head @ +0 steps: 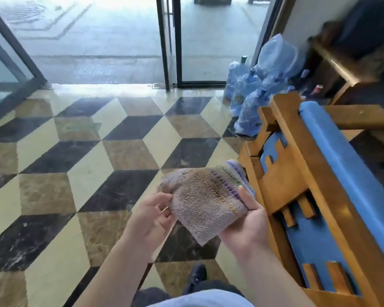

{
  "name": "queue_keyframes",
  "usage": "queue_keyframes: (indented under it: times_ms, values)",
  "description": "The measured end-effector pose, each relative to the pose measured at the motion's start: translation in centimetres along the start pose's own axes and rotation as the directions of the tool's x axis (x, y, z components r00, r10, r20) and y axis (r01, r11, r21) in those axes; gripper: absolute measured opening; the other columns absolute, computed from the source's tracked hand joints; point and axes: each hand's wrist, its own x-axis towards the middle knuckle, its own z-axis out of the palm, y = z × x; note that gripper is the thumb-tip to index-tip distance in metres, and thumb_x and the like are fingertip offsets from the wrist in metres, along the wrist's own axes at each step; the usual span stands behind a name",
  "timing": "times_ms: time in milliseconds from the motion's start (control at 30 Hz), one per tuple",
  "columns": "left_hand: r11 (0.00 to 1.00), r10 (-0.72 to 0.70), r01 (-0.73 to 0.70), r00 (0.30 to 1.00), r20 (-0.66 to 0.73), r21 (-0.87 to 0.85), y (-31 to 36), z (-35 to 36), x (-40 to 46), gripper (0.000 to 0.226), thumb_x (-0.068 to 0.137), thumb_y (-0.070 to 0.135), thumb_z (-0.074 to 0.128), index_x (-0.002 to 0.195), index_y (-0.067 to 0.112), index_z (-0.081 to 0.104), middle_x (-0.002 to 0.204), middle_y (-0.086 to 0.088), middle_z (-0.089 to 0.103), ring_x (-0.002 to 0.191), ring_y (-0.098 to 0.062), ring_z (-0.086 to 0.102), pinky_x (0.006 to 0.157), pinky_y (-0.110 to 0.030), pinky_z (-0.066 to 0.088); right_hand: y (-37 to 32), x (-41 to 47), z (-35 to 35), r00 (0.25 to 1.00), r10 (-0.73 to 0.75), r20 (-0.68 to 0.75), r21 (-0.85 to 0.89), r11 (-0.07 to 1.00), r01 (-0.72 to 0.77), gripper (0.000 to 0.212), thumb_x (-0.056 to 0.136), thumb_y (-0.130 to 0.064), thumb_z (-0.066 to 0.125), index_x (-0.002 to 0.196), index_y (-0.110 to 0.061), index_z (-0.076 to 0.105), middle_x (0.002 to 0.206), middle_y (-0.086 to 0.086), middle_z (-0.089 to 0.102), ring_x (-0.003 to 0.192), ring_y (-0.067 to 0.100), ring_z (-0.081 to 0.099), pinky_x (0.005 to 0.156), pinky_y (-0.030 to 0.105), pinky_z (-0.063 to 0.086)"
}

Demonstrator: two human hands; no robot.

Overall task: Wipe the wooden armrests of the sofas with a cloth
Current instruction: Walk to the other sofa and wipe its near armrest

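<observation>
Head camera: a person stands on a floor tiled in a cube pattern of cream, brown and black, holding a folded cloth in both hands at waist height. The right hand lies palm up beneath the cloth's right half, its thumb curled over the top edge and pressing on the purple and green striped border; the fingers below are hidden by the terry fabric. The left hand pinches the cloth's left edge, thumb on top and curled fingers underneath, so that the cloth spans the gap between the two hands and reaches forward beyond the fingertips. One corner hangs down between the wrists.

Just right of the right hand's knuckles stands a sofa with blue cushions, its wooden armrest running away from the thumb toward the upper right, close to the cloth but not touching it. Beyond the far end of the armrest, well ahead of the fingers, blue water bottles wrapped in plastic cluster on the floor by a black-framed glass door. A dark shoe shows below the hands.
</observation>
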Motion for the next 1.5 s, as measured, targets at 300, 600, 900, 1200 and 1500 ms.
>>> queue_keyframes:
  times_ms: [300,600,900,1200,1500]
  values:
    - [0.958,-0.164,0.191,0.977,0.140,-0.215,7.6,14.4,16.6,0.053,0.080,0.011,0.073,0.127,-0.005,0.054,0.114,-0.021,0.071,0.103,-0.034,0.072,0.093,-0.045,0.059,-10.1,15.7,8.2,0.976,-0.216,0.002,0.105,0.971,0.215,0.043,0.089,-0.027,0.060,0.123,-0.003,0.072,0.131,0.025,0.066,0.116,0.047,0.065,0.105,0.063,0.042]
    - [0.905,-0.412,0.361,0.874,0.257,0.224,18.1,21.5,36.1,0.074,0.064,0.012,0.089,0.133,0.008,0.062,0.129,-0.022,0.067,0.112,-0.037,0.064,0.106,-0.049,0.044,-17.5,34.9,16.4,0.904,-0.394,-0.166,0.134,0.899,0.417,0.049,0.090,-0.026,0.059,0.136,-0.009,0.062,0.134,0.023,0.065,0.123,0.046,0.061,0.112,0.065,0.036]
    - [0.773,-0.579,0.453,0.789,0.204,0.443,28.7,31.0,51.3,0.063,0.067,0.005,0.081,0.128,0.001,0.062,0.111,-0.020,0.072,0.093,-0.033,0.071,0.108,-0.047,0.044,-23.8,47.5,23.6,0.790,-0.532,-0.305,0.194,0.777,0.598,0.040,0.092,-0.026,0.056,0.123,-0.008,0.073,0.129,0.022,0.069,0.117,0.042,0.066,0.099,0.061,0.046]
    - [0.718,-0.626,0.439,0.746,0.226,0.541,28.6,41.2,65.4,0.043,0.078,0.006,0.066,0.120,-0.003,0.062,0.110,-0.021,0.070,0.090,-0.031,0.070,0.087,-0.041,0.058,-35.2,58.3,23.2,0.712,-0.536,-0.454,0.235,0.699,0.675,0.047,0.092,-0.029,0.057,0.137,-0.015,0.063,0.130,0.022,0.068,0.121,0.044,0.062,0.093,0.058,0.051]
    - [0.594,-0.635,0.367,0.760,0.137,0.716,25.6,54.9,78.4,0.019,0.086,-0.005,0.060,0.100,-0.012,0.071,0.118,-0.024,0.068,0.101,-0.026,0.072,0.078,-0.032,0.062,-51.4,68.1,22.2,0.623,-0.444,-0.644,0.343,0.561,0.753,0.035,0.097,-0.028,0.056,0.126,-0.013,0.068,0.119,0.025,0.071,0.112,0.046,0.063,0.098,0.064,0.047]
